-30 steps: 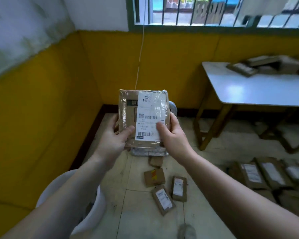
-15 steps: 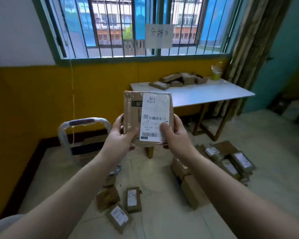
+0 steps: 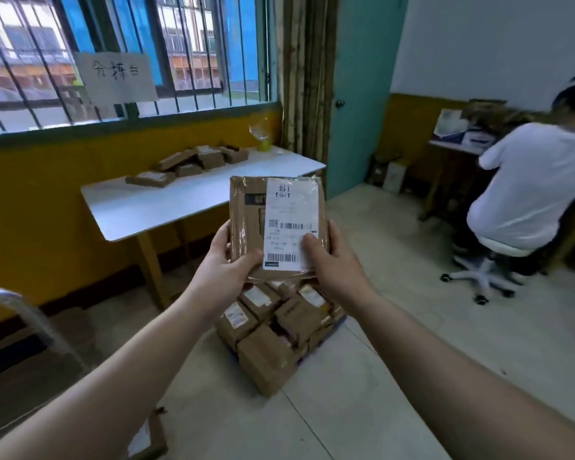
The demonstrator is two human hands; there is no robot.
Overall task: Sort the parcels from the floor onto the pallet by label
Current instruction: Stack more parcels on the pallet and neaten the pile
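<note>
While I hold the parcel (image 3: 276,227) upright at chest height, long axis vertical | left hand (image 3: 224,265) and right hand (image 3: 332,260) both closed on its lower edges, label (image 3: 291,224) facing me | stacked parcels (image 3: 276,330) lie on the floor directly below and ahead, equally near either hand | next, I judge: lower it forward.

White table (image 3: 153,207) under barred window (image 3: 123,51); seated person (image 3: 525,184) right.
</note>
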